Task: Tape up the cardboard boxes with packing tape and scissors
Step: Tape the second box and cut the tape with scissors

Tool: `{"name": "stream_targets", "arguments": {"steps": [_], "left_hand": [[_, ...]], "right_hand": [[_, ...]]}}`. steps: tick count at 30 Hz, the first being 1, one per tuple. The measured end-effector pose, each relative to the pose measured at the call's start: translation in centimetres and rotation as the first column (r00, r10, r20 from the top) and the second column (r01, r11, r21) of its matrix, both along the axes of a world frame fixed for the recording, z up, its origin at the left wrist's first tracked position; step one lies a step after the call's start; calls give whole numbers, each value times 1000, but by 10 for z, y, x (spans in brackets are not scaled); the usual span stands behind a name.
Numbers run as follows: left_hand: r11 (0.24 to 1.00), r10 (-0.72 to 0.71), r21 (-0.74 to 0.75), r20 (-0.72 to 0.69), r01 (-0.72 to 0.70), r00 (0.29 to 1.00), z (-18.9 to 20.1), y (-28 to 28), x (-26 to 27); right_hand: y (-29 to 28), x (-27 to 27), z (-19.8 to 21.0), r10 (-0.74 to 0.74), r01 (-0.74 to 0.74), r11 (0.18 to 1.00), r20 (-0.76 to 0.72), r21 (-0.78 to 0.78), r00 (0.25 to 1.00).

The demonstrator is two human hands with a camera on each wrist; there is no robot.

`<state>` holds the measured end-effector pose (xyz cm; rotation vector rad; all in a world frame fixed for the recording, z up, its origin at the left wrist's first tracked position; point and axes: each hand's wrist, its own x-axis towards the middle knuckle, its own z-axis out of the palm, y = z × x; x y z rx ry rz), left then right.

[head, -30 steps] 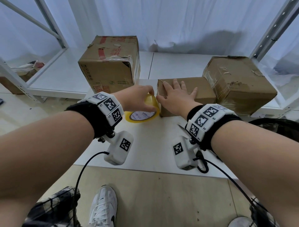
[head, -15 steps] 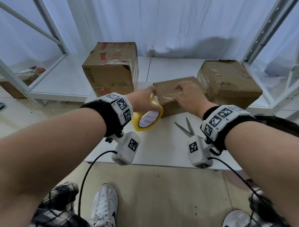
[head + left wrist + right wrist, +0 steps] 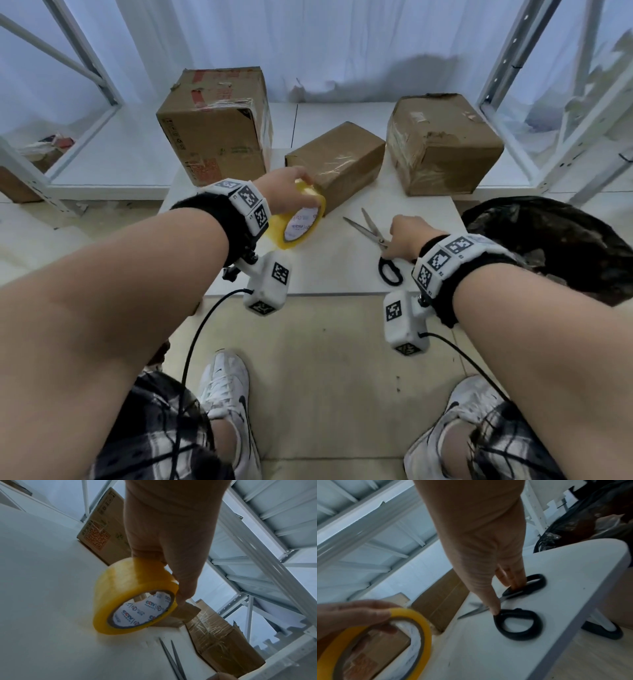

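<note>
A small white table (image 3: 329, 274) stands on a pale floor, with white curtains and metal racks behind it.

From the head view, three brown boxes sit along the far edge of the table and the shelf behind it: a big box (image 3: 215, 126) at the far left corner, a small box (image 3: 337, 161) in the middle, and a crumpled box (image 3: 442, 144) at the far right corner. The left hand (image 3: 286, 190) holds a yellow tape roll (image 3: 303, 222) right at the near end of the small box. The right hand (image 3: 406, 236) reaches down onto the scissors (image 3: 371, 236), which lie open near the right edge. A black bag (image 3: 548, 240) sits just past that edge.

From the left wrist view, the fingers (image 3: 185, 582) curl over the top of the tape roll (image 3: 130, 596), which stands on its rim on the table.

From the right wrist view, the fingers (image 3: 518, 577) poke into one black handle loop of the scissors (image 3: 518, 623), and the thumb tip touches the other loop. The scissors lie flat on the table.
</note>
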<state>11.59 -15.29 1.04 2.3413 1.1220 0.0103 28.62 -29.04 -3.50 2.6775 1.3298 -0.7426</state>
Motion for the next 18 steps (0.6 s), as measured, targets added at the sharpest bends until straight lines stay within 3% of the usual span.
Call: {"name": "stream_targets", "arguments": {"steps": [3, 8, 18], "left_hand": [[1000, 7, -22, 17, -7, 1000, 0, 0, -5], [995, 6, -96, 21, -4, 1000, 0, 1, -11], [998, -31, -47, 0, 31, 1000, -5, 6, -6]], "right_hand": [[-2, -2, 1, 1, -2, 1000, -22, -13, 1000], [-1, -8, -7, 13, -8, 999, 105, -51, 994], [-2, 1, -5, 60, -62, 998, 47, 33, 997]]}}
